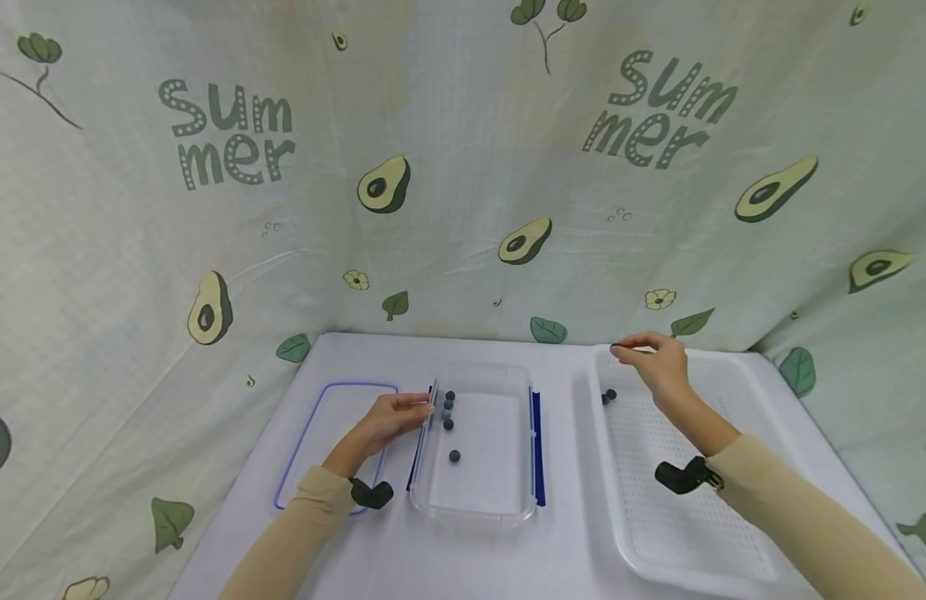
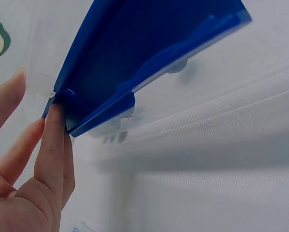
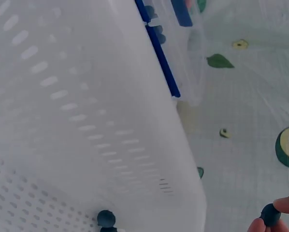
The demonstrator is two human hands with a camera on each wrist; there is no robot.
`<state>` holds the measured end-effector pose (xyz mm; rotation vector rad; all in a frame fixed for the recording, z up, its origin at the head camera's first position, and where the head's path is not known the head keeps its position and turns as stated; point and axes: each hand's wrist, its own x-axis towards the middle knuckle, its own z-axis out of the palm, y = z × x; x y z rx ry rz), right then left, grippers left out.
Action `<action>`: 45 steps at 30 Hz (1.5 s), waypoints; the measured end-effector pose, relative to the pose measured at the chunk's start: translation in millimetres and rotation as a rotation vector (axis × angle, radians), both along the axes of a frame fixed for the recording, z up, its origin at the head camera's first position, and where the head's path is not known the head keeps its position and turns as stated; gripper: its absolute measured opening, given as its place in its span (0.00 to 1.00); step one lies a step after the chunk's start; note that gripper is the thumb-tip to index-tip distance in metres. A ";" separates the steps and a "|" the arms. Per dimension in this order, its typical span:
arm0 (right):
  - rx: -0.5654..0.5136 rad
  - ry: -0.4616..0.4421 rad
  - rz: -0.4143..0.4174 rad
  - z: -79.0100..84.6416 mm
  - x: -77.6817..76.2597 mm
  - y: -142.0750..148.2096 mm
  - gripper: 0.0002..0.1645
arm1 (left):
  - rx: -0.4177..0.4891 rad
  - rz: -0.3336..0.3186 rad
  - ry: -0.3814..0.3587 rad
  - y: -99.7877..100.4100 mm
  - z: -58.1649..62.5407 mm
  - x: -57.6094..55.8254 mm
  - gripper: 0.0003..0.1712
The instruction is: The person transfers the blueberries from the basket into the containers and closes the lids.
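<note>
My left hand (image 1: 393, 423) touches the left side of a clear plastic food container (image 1: 473, 512) with straight fingers. In the left wrist view, fingertips rest against the end of its blue side flap (image 2: 149, 38), and the thumb stands apart. Several small dark blue balls (image 1: 454, 457) lie inside the container, mostly along its left wall. Over the far left corner of a white perforated basket (image 1: 620, 533), my right hand (image 1: 661, 367) pinches another small dark blue ball (image 3: 270, 215) between thumb and fingers. At least two balls (image 3: 106, 218) lie in that basket's corner.
A clear lid with a blue rim (image 1: 305, 425) lies left of the container, partly beneath my left arm. Another blue flap (image 1: 538, 450) hangs on the container's right side, facing the basket. Behind the white table hangs a printed curtain (image 1: 447, 100).
</note>
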<state>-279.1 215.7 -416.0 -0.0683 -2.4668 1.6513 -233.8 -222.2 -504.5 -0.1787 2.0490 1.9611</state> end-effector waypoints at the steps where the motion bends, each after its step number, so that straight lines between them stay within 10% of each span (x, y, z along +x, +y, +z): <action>1: -0.012 0.004 0.011 1.6 -0.4 -3.0 0.19 | -0.003 -0.002 0.001 0.0 -0.3 -0.1 0.31; 45: -0.109 -0.029 0.232 5.0 -13.7 -122.8 0.14 | -0.028 -0.023 0.032 1.1 -0.1 2.1 0.31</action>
